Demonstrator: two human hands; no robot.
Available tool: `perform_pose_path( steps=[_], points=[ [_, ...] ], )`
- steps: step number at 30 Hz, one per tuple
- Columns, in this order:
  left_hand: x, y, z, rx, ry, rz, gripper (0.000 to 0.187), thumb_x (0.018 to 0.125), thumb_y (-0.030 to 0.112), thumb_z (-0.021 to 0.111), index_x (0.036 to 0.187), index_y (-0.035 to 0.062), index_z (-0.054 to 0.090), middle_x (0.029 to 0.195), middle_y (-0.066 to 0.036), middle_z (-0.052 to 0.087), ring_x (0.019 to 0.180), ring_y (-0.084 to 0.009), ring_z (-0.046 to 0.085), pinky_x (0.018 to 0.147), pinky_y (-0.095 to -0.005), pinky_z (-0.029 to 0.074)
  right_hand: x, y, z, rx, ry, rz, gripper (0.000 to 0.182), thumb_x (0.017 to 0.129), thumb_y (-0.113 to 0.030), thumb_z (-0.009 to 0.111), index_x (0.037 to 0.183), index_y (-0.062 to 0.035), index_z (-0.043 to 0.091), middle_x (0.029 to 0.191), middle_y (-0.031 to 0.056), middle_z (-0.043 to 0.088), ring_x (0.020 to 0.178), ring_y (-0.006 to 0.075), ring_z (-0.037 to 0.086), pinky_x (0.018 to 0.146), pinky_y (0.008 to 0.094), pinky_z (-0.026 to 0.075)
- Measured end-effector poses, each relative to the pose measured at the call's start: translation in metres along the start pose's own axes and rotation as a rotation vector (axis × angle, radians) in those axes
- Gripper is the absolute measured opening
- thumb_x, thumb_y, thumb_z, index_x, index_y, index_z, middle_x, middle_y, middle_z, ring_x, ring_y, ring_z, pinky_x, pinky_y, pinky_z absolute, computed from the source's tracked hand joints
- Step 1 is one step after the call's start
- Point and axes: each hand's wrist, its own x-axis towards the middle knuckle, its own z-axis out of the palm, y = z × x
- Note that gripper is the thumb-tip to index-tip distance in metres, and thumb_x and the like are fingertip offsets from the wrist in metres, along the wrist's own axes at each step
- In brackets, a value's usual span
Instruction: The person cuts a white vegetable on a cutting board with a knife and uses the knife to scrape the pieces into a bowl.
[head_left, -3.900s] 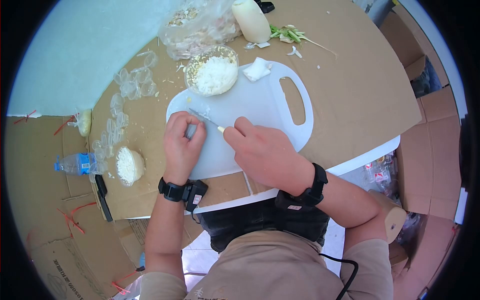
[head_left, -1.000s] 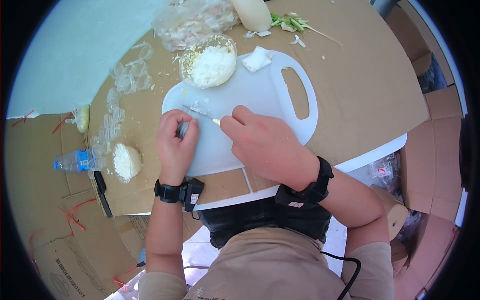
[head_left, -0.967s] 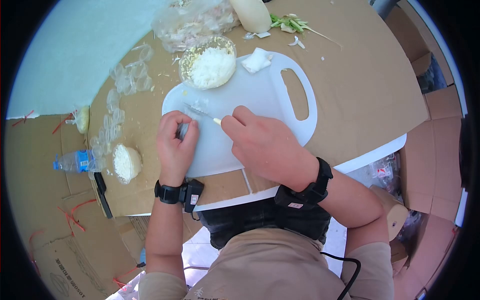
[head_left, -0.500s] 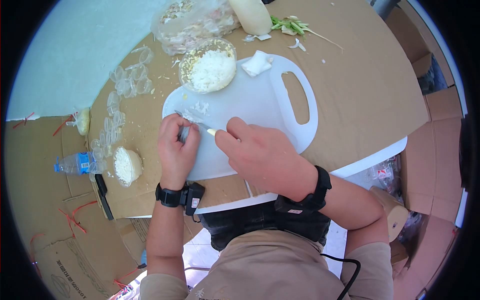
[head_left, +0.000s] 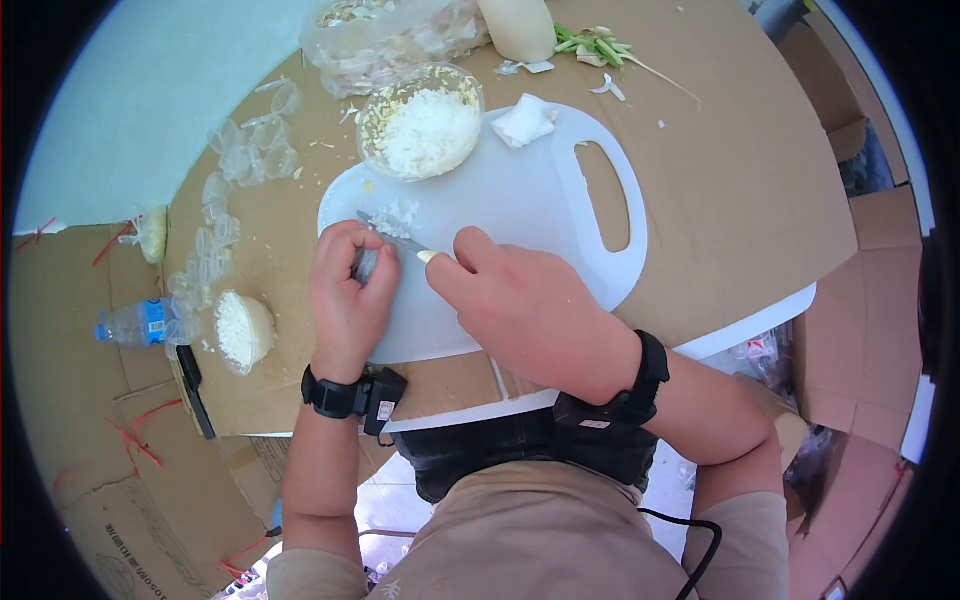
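Observation:
My right hand is closed around the pale handle of a small knife, its blade pointing left over the white cutting board. Close to the blade tip, my left hand has its fingers curled in a pinch. What they hold is mostly hidden; a whitish, translucent bit shows between thumb and fingers. Finely chopped white bits lie on the board just beyond the blade. At the board's far edge stands a clear bowl heaped with chopped white pieces, and a folded white cloth or tissue rests to its right.
Clear plastic cups trail down the table's left side toward a small tub of white bits. A water bottle lies beyond. At the back are a filled plastic bag, a large pale root vegetable and green trimmings.
The view has shifted slightly, so the table things sit a little differently in frame. Both hands keep nearly the same pose at the board, with the knife still in my right hand.

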Motion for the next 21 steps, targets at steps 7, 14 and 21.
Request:
perform_pose_path(
  steps=[7, 14, 21],
  points=[
    [-0.002, 0.007, -0.001, 0.007, 0.037, -0.013, 0.012, 0.093, 0.003, 0.078, 0.1, 0.0025, 0.067, 0.107, -0.012, 0.068, 0.096, -0.0275, 0.066, 0.082, -0.0363, 0.053, -0.002, 0.009, 0.002, 0.053, 0.025, 0.019, 0.023, 0.084, 0.001, 0.068, 0.103, -0.0062, 0.055, 0.095, 0.0136, 0.055, 0.068, 0.0332, 0.066, 0.06, 0.0452, 0.053],
    [-0.002, 0.002, 0.001, 0.024, 0.057, 0.063, 0.012, 0.093, 0.002, 0.078, 0.099, 0.002, 0.067, 0.106, -0.012, 0.068, 0.095, -0.0274, 0.065, 0.081, -0.0362, 0.052, -0.004, 0.004, 0.003, 0.026, 0.115, -0.014, 0.023, 0.083, 0.0, 0.069, 0.101, -0.0059, 0.056, 0.094, 0.0124, 0.054, 0.067, 0.0304, 0.066, 0.058, 0.0414, 0.053],
    [-0.003, 0.002, 0.002, 0.027, 0.063, 0.034, 0.013, 0.092, 0.0, 0.076, 0.099, 0.0018, 0.065, 0.105, -0.012, 0.067, 0.094, -0.0274, 0.064, 0.082, -0.0358, 0.052, -0.01, -0.003, -0.004, -0.007, 0.063, -0.049, 0.025, 0.083, -0.003, 0.072, 0.102, -0.0062, 0.056, 0.094, 0.0099, 0.053, 0.067, 0.0245, 0.066, 0.056, 0.037, 0.052]
  ],
)
